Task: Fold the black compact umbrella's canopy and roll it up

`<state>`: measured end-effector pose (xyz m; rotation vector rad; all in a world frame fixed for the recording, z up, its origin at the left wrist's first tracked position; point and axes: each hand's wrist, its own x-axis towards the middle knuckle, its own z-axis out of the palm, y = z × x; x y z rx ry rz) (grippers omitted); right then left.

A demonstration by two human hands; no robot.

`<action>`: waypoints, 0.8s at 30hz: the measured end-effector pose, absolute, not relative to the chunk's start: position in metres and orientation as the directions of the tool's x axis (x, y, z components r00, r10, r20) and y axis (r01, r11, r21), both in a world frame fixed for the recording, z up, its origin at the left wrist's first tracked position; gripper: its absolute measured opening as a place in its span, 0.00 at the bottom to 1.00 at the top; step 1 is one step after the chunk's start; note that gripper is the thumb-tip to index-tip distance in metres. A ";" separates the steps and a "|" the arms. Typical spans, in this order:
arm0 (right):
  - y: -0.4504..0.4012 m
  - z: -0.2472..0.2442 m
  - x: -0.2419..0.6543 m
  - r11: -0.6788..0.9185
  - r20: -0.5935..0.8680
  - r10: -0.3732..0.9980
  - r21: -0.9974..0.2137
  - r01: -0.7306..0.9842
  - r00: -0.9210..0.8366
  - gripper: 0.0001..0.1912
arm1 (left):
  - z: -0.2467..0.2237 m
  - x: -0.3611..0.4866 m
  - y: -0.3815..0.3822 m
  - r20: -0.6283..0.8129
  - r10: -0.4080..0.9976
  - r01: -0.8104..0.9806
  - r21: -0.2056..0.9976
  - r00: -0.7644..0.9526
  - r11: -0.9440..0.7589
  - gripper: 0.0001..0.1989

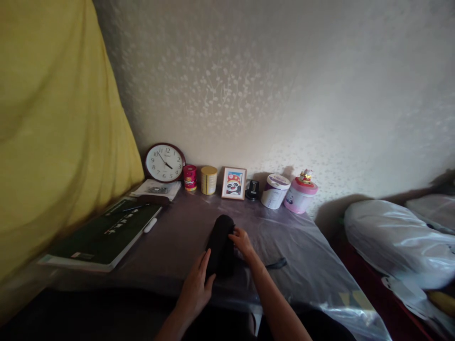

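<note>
A long black cylindrical bundle (221,246), soft-looking like rolled cloth or a compact umbrella in its sleeve, lies on the table in front of me; its exact kind is unclear. My left hand (196,286) grips its lower left side, fingers along the edge and thumb near the bottom end. At its upper right side, my right hand (242,242) is closed, thumb and fingers pinching the edge. A dark strap (277,263) lies on the table to the right of my right wrist. Whether it joins the bundle is hidden behind the forearm.
The table (185,237) has a shiny plastic cover. A green book (95,237) with a pen (135,207) lies left. Along the wall stand a clock (165,162), a red tin (190,178), a yellow-lidded can (209,180), a panda picture (233,183) and two tubs (275,192).
</note>
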<state>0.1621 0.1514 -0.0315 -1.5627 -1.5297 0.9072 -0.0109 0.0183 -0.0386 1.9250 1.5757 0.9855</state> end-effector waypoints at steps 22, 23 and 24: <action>0.145 -0.021 0.130 -0.198 -0.100 0.962 -0.896 0.397 0.254 0.22 | -0.027 0.002 0.011 0.240 0.967 0.832 0.515 0.090 -0.205 0.29; 0.144 -0.020 0.127 -0.199 -0.097 0.959 -0.899 0.390 0.268 0.23 | -0.024 0.006 0.010 0.228 0.969 0.867 0.460 0.093 -0.192 0.29; 0.143 -0.019 0.124 -0.201 -0.093 0.955 -0.901 0.384 0.281 0.24 | -0.022 0.010 0.009 0.219 0.971 0.899 0.400 0.096 -0.179 0.29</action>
